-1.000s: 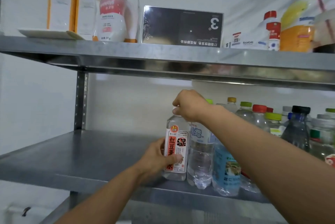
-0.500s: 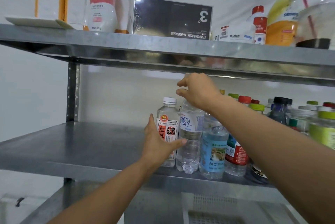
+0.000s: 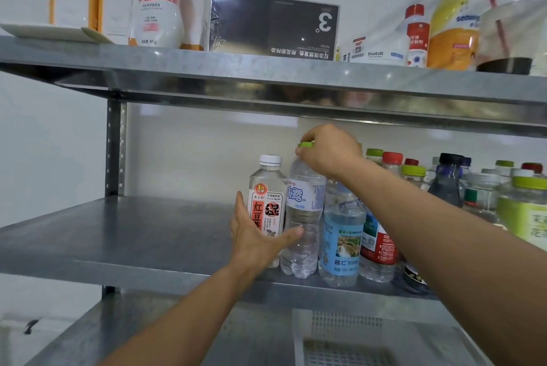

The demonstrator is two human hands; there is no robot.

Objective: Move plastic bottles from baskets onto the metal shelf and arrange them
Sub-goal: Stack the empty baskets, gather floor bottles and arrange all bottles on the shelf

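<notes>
Right hand (image 3: 328,151) pinches the green cap (image 3: 306,145) of the clear bottle (image 3: 303,217) on the shelf (image 3: 133,235). Below it, left hand (image 3: 254,237) lies spread against the red-label bottle (image 3: 268,188), thumb seemingly touching the clear one. Other bottles (image 3: 444,185) crowd rightward.

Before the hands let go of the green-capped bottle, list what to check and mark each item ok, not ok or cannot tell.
1. Right hand has the green-capped bottle by its cap: ok, fingers curled round the cap.
2. Bottle standing upright on the middle shelf: ok.
3. Left hand steadies it: ok, thumb against its lower body, palm in front of the white-capped bottle.
4. Headroom under the upper shelf: ok, a gap shows above the right hand.
5. Gap to the blue-label bottle: cannot tell, the two overlap in this view.
</notes>
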